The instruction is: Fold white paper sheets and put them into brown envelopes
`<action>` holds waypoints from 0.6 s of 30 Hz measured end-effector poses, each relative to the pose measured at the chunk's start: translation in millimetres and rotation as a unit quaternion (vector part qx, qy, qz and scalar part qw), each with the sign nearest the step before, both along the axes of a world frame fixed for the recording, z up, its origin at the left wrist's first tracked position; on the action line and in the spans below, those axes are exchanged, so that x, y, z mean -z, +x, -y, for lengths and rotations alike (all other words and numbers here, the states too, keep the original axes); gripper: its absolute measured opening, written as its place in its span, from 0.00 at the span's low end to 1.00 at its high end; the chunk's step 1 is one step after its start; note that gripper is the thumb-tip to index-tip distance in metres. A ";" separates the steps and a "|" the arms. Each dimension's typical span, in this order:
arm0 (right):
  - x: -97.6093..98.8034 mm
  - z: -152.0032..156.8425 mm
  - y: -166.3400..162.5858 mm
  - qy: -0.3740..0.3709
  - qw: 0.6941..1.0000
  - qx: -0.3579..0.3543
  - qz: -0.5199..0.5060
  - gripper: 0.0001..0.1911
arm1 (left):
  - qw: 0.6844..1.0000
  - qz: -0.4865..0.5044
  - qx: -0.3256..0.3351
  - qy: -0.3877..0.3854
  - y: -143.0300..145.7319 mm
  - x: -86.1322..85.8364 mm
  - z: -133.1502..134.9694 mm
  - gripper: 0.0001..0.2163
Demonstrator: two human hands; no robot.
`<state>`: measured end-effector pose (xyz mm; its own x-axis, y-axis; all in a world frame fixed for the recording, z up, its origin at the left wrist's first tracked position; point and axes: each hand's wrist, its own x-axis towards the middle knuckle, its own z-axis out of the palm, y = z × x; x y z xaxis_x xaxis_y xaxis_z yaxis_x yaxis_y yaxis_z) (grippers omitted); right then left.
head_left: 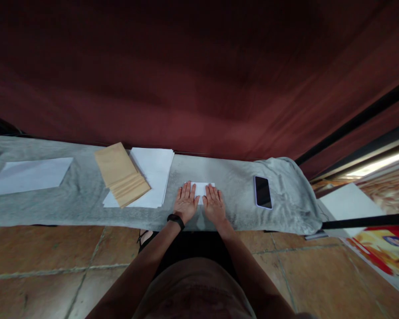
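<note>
Both my hands lie flat, fingers stretched out, side by side on a small folded white paper (201,188) on the grey cloth of the table (86,208). My left hand (185,203) wears a black band at the wrist and covers the paper's left part. My right hand (213,204) presses the paper's right part. Only the paper's far edge and a strip between the hands show.
A stack of brown envelopes (121,173) lies on a pile of white sheets (154,170) to the left. One white sheet (28,175) sits far left. A dark phone (263,191) rests to the right. A dark red curtain hangs behind. A tiled floor lies below.
</note>
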<state>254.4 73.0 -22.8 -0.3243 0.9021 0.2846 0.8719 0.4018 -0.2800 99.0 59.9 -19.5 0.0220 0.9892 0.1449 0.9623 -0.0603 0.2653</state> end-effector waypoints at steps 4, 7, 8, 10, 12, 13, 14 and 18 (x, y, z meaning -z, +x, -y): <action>0.0 -0.7 7.7 0.002 1.000 0.013 0.008 0.28 | 1.000 -0.003 -0.010 0.008 -6.7 1.7 2.5 0.29; 0.4 -0.1 8.8 0.006 1.000 0.019 0.010 0.28 | 1.000 -0.011 -0.013 0.008 -12.2 3.2 4.7 0.28; 0.5 0.1 8.8 0.007 1.000 0.020 0.011 0.28 | 1.000 -0.015 -0.013 0.006 -13.6 3.4 5.3 0.28; 1.0 0.2 8.6 0.008 1.000 0.019 0.014 0.28 | 1.000 -0.025 -0.016 0.002 -15.9 3.4 6.2 0.28; 1.4 0.1 8.7 0.010 1.000 0.018 0.017 0.28 | 0.999 -0.038 -0.020 -0.003 -17.7 2.9 6.8 0.28; 1.6 0.0 8.9 0.012 1.000 0.018 0.019 0.28 | 0.999 -0.043 -0.022 -0.006 -18.7 2.7 7.1 0.28; 1.8 0.1 9.3 0.014 1.000 0.019 0.020 0.28 | 0.999 -0.048 -0.023 -0.009 -19.8 2.5 7.5 0.28; 2.5 0.9 12.1 0.016 0.999 0.024 0.029 0.28 | 0.998 -0.061 -0.032 -0.010 -23.4 1.7 9.5 0.28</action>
<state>266.5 72.1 -25.2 -0.2966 0.9081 0.2957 0.9050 0.3662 -0.2168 75.6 50.3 -21.2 -0.0251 0.9918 0.1250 0.9892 0.0066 0.1464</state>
